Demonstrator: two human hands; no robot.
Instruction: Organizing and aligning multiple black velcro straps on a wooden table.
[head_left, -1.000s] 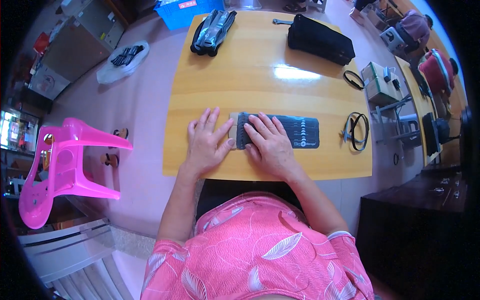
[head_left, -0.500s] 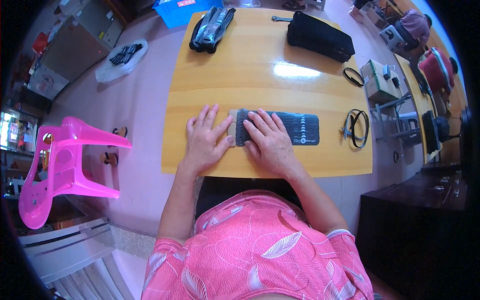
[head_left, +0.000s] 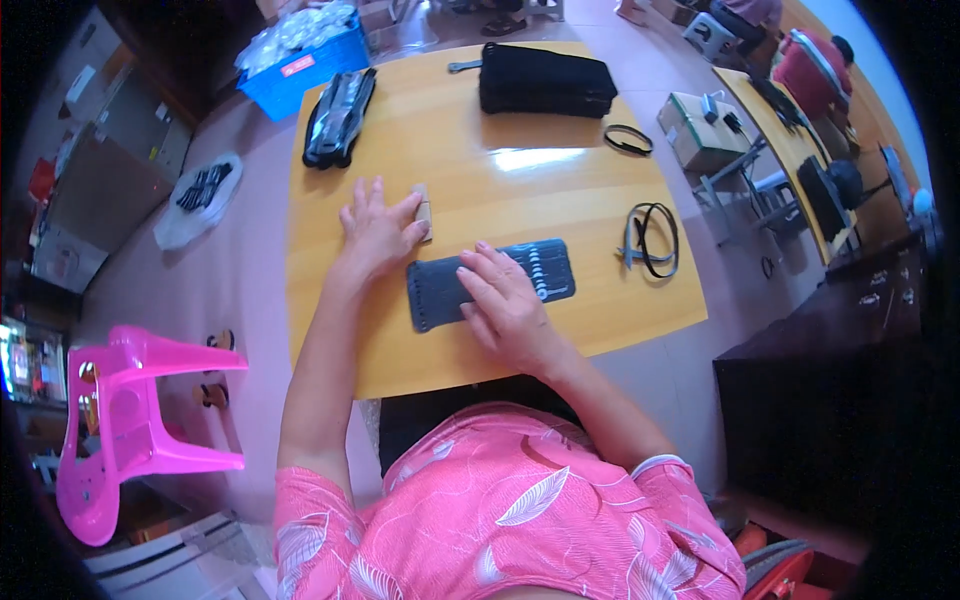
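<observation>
A flat, dark packet (head_left: 436, 292) of slim black strips with pale printing lies slightly tilted on the yellow wooden table (head_left: 400, 362). My right hand (head_left: 508, 305) rests palm down across its middle, fingers stretched out and not closed around it. Left of the packet's upper corner, my left hand (head_left: 373, 230) lies flat with its fingers spread, open. Its thumb and forefinger touch a narrow tan strip (head_left: 425, 213), which stands apart from the packet. Part of the strip is hidden by my fingers.
At the table's far side are shiny black packets (head_left: 340, 117) and a thick black stack (head_left: 546, 80). Looped black straps (head_left: 628, 140) and a coiled black-and-grey strap (head_left: 661, 240) lie on the right. A pink stool (head_left: 130, 410) and blue crate (head_left: 305, 80) stand on the floor.
The tan strip has parted from the packet's left end, with my left hand moving it away from me. The packet, under my right hand, is now tilted and nearer me. The view has shifted.
</observation>
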